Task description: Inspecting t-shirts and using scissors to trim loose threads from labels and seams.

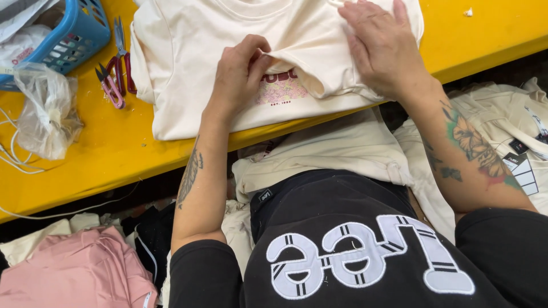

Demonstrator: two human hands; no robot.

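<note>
Cream T-shirt [188,63] lies folded on the yellow tabletop [114,148]. Left hand [240,74] pinches a fold above the pink print; right hand [385,48] presses flat, fingers spread, grasping nothing. Best practice: keep the cloth taut while pinching. Far left, a blue basket [85,31] holds packets; a plastic bag [48,114] lies beside it.

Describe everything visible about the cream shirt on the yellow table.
The cream shirt lies flat on the yellow table, soft knit fabric by its look, neckline at the top edge of the picture. A pink printed graphic sits on the chest, partly covered by a folded-over flap of cloth. The left hand pinches that fold; the right hand presses flat on the shirt's right side. Its lower edge reaches the table's near edge.
</note>
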